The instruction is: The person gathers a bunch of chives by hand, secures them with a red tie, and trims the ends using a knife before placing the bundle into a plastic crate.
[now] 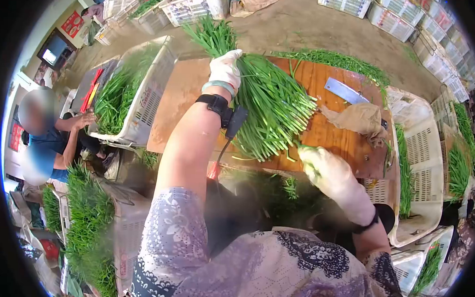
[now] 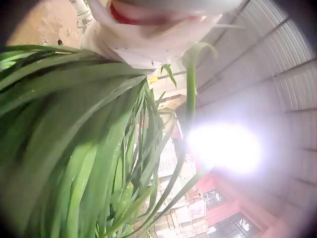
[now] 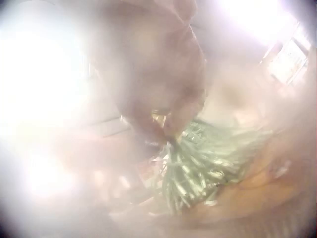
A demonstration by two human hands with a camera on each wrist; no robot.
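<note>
A large bunch of garlic chives (image 1: pixel 265 102) lies slantwise across the wooden board (image 1: pixel 195 84), its pale cut ends toward the near right. My left hand (image 1: pixel 225 72), in a white glove, grips the bunch near its leafy end; in the left wrist view the long leaves (image 2: pixel 89 139) hang below the glove. My right hand (image 1: pixel 328 172), also gloved, is at the board's near edge just right of the cut ends. Its curled fingers pinch a few green stalks (image 1: pixel 312 149). The right wrist view is hazy, with the stalk ends (image 3: pixel 198 173) fanned beyond the fingertips.
A cleaver (image 1: pixel 345 91) and a brown cloth (image 1: pixel 356 121) lie on the board's right side. Loose chives (image 1: pixel 334 60) line its far edge. White plastic crates (image 1: pixel 420 155) stand at both sides, several holding chives. A person in blue (image 1: pixel 49 142) sits at the left.
</note>
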